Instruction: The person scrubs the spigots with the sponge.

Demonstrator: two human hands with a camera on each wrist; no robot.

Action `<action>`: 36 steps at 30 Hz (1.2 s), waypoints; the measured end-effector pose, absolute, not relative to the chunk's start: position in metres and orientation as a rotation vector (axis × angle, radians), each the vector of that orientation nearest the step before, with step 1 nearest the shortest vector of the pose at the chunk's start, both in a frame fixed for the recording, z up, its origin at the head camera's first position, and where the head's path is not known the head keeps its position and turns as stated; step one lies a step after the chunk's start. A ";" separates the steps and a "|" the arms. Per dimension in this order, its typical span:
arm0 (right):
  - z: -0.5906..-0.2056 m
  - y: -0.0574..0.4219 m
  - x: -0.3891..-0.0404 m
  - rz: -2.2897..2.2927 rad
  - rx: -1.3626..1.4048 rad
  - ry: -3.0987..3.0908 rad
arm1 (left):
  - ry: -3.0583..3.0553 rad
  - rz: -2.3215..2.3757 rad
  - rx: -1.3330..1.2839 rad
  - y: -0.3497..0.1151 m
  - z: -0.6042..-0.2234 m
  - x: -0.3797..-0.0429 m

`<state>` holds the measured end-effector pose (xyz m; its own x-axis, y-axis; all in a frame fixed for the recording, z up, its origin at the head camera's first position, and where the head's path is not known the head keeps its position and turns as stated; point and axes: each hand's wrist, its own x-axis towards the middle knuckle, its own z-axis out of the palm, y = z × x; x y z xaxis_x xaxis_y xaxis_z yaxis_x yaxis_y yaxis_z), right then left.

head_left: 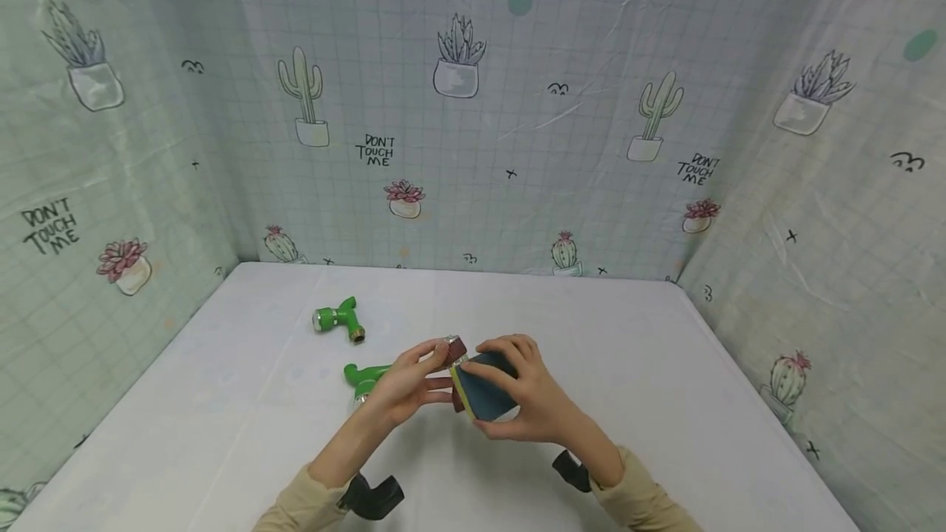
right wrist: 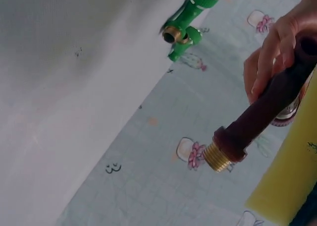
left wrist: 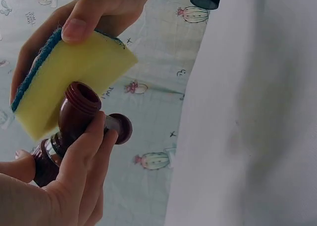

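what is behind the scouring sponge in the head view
Parts of the maroon faucet, held in the left hand, show past the yellow edge of the scouring sponge; the rest is hidden there, largely by the sponge.

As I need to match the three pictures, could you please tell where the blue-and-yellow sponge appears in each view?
Head: sponge below centre, slightly right, held by the right hand.
Left wrist: sponge at upper left, yellow face showing.
Right wrist: sponge at lower right, cut by the edge.
Shared landmark: dark red tap, held by the left hand.
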<state>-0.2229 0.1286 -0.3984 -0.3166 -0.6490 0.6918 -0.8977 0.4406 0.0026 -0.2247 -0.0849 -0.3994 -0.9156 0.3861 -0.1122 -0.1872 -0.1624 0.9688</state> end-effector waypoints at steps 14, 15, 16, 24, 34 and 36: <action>-0.409 0.154 -0.244 0.397 1.160 -2.112 | 1.676 2.090 0.301 -0.086 -0.402 -0.223; -0.410 0.159 -0.248 0.376 1.126 -2.127 | 1.668 2.095 0.300 -0.087 -0.402 -0.223; -0.411 0.164 -0.250 0.359 1.090 -2.142 | 1.662 2.101 0.294 -0.088 -0.402 -0.222; -0.405 0.171 -0.242 0.559 0.969 -2.116 | 1.634 2.130 0.287 -0.091 -0.399 -0.222; -0.413 0.159 -0.234 0.487 1.062 -2.117 | 1.630 2.128 0.308 -0.088 -0.396 -0.222; -0.417 0.169 -0.240 0.496 0.971 -2.152 | 1.625 2.125 0.301 -0.089 -0.396 -0.221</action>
